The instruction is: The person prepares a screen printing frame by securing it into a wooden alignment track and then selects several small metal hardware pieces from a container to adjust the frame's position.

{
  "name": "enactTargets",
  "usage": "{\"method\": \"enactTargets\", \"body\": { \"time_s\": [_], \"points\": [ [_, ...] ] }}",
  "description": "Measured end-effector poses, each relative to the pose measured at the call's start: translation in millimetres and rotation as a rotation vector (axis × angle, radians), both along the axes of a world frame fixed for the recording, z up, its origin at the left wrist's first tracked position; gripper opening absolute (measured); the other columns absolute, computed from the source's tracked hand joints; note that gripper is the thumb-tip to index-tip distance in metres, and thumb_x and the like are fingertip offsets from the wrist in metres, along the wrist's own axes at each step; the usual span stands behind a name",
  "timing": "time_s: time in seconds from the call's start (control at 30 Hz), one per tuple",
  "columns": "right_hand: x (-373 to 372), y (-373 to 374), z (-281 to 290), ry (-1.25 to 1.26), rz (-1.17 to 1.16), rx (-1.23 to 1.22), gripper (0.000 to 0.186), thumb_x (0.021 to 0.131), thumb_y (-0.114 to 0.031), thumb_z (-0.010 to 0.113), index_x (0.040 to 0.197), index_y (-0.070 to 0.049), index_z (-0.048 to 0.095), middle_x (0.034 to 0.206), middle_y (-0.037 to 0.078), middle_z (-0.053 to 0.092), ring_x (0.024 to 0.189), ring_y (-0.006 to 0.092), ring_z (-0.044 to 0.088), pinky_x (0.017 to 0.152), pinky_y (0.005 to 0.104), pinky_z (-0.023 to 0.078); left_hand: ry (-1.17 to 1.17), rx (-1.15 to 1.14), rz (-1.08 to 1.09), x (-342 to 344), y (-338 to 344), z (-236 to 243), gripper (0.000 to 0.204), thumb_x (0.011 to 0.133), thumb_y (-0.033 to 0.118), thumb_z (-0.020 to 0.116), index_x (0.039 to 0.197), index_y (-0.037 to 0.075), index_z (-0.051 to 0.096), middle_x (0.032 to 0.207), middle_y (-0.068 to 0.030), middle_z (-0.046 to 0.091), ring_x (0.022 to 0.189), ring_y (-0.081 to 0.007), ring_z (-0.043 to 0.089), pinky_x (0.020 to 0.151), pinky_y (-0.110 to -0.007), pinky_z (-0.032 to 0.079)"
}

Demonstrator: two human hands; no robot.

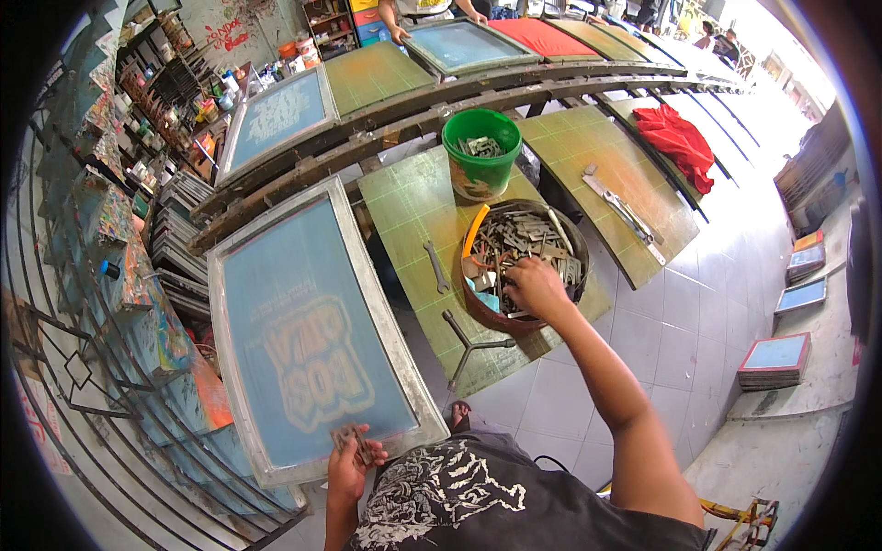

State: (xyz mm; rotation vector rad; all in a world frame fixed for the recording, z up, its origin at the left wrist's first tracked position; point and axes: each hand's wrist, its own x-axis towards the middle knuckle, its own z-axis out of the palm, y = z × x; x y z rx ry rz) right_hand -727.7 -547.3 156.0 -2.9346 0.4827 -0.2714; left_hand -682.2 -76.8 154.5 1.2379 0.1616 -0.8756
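- Left hand: lower center of the frame, fingers curled around small flat metal pieces, in front of the lower edge of the screen frame. Contact with the frame cannot be determined.
- Right hand: center of the frame, fingers bent down among the loose metal parts inside the round tub. Whether it grips a part cannot be told (the fingertips are hidden).
- Round tub: right of center, resting on the green board. An orange curved strip stands at its left rim.
- Green bucket: upper center, just behind the tub, containing further metal pieces.
- Open-end wrench: flat on the board, left of the tub.
- Three-armed wrench: on the board, below the open-end wrench.
- Red cloth: upper right, crumpled.
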Motion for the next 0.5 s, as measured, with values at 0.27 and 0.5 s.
{"method": "enactTargets", "body": {
  "time_s": [0.27, 0.5],
  "points": [
    [4, 8, -12, 0.103, -0.094, -0.014, 0.033, 0.073, -0.023, 0.072, 0.098, -0.007, 0.055, 0.093, 0.012, 0.064, 0.093, 0.0297, 0.063, 0.078, 0.0416, 0.050, -0.009, -0.009, 0.030, -6, 8, -7, 0.039, 0.099, 0.027, 0.043, 0.127, 0.000, 0.048, 0.090, -0.0171, 0.065, 0.077, -0.0294, 0.067, 0.066, -0.038, 0.055],
    [2, 6, -28, -0.032, -0.093, -0.021, 0.032, 0.072, -0.018, 0.071, 0.095, -0.007, 0.051, 0.090, 0.013, 0.064, 0.091, 0.0318, 0.062, 0.078, 0.0436, 0.047, 0.015, -0.013, 0.049, -11, 22, -11, 0.041, 0.098, 0.027, 0.044, 0.129, -0.001, 0.046, 0.090, -0.0174, 0.065, 0.077, -0.0299, 0.067, 0.066, -0.038, 0.055]
  ]
}}
